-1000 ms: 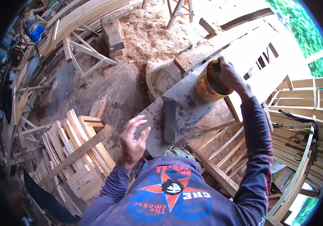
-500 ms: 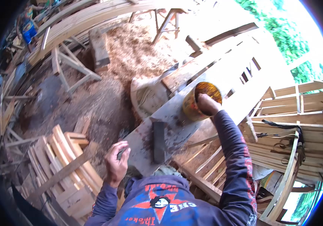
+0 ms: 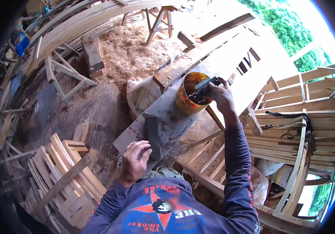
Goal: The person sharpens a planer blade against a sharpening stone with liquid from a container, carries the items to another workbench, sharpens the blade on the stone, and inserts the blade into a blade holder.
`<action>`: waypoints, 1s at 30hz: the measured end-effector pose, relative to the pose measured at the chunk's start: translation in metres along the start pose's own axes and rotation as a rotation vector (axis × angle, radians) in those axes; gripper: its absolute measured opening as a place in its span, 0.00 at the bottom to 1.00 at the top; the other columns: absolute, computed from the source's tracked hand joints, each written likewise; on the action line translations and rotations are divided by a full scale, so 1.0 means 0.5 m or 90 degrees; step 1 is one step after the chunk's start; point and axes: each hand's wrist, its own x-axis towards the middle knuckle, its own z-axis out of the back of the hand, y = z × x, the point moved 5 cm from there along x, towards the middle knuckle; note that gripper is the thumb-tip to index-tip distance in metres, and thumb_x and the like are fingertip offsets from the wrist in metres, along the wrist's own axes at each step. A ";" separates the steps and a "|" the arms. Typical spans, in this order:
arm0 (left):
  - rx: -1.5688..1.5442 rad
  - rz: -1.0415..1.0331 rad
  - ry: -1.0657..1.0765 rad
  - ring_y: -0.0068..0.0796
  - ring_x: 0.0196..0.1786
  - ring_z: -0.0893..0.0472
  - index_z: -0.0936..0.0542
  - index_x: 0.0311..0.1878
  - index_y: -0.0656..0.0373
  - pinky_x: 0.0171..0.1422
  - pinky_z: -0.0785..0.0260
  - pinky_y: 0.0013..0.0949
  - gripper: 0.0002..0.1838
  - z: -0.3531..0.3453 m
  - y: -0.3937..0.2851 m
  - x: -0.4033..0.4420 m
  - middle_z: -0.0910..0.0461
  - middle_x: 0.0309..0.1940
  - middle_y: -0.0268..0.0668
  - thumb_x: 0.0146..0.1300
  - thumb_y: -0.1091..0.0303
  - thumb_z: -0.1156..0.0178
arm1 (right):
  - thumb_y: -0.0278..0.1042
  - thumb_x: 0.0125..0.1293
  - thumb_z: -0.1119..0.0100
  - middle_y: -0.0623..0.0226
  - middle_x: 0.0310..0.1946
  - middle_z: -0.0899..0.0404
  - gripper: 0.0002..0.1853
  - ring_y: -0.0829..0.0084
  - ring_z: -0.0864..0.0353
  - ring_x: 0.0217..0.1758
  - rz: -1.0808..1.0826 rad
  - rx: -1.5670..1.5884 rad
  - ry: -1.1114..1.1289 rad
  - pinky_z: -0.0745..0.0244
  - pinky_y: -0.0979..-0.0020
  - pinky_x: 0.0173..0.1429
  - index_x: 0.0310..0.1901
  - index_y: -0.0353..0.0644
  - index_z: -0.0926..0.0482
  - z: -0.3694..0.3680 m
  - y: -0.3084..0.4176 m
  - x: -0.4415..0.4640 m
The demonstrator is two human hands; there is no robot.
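Observation:
My right hand (image 3: 221,96) grips a dark, wet-looking block (image 3: 204,89) over the mouth of a yellow and red round tub (image 3: 187,102). The tub stands on a grey board (image 3: 175,126). A dark grey rectangular block (image 3: 153,136) lies on the near part of that board. Close to its left side is my left hand (image 3: 135,162), fingers curled and apart from the thumb, with nothing visible in it.
Stacked wood strips (image 3: 64,171) lie at the lower left. A trestle (image 3: 68,76) and a thick timber (image 3: 92,56) stand on the sawdust-strewn floor. Timber slats (image 3: 292,136) fill the right side. Another person (image 3: 20,39) is at the far upper left.
My right hand has come up out of the tub with the dark block in it. My left hand has moved nearer the grey block. The whole view has shifted.

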 end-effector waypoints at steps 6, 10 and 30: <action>0.085 -0.018 -0.071 0.49 0.60 0.16 0.16 0.53 0.62 0.67 0.25 0.46 0.14 -0.028 -0.027 -0.047 0.14 0.55 0.46 0.65 0.75 0.30 | 0.23 0.70 0.34 0.58 0.48 0.15 0.23 0.65 0.09 0.44 -0.067 0.092 0.100 0.08 0.66 0.41 0.64 0.35 0.28 -0.113 -0.029 -0.166; 0.150 -0.029 -0.097 0.49 0.61 0.18 0.16 0.56 0.63 0.68 0.28 0.46 0.17 -0.062 -0.019 -0.055 0.16 0.57 0.45 0.64 0.75 0.30 | 0.24 0.70 0.33 0.60 0.46 0.16 0.18 0.66 0.10 0.44 -0.221 0.134 0.137 0.08 0.64 0.41 0.58 0.37 0.26 -0.188 -0.216 -0.293; 0.211 -0.036 0.185 0.42 0.63 0.21 0.15 0.59 0.61 0.67 0.31 0.44 0.25 -0.162 0.182 -0.006 0.18 0.62 0.42 0.56 0.77 0.40 | 0.35 0.66 0.24 0.63 0.39 0.17 0.32 0.79 0.22 0.27 -0.444 -0.009 -0.098 0.27 0.75 0.28 0.63 0.32 0.32 -0.190 -0.398 -0.407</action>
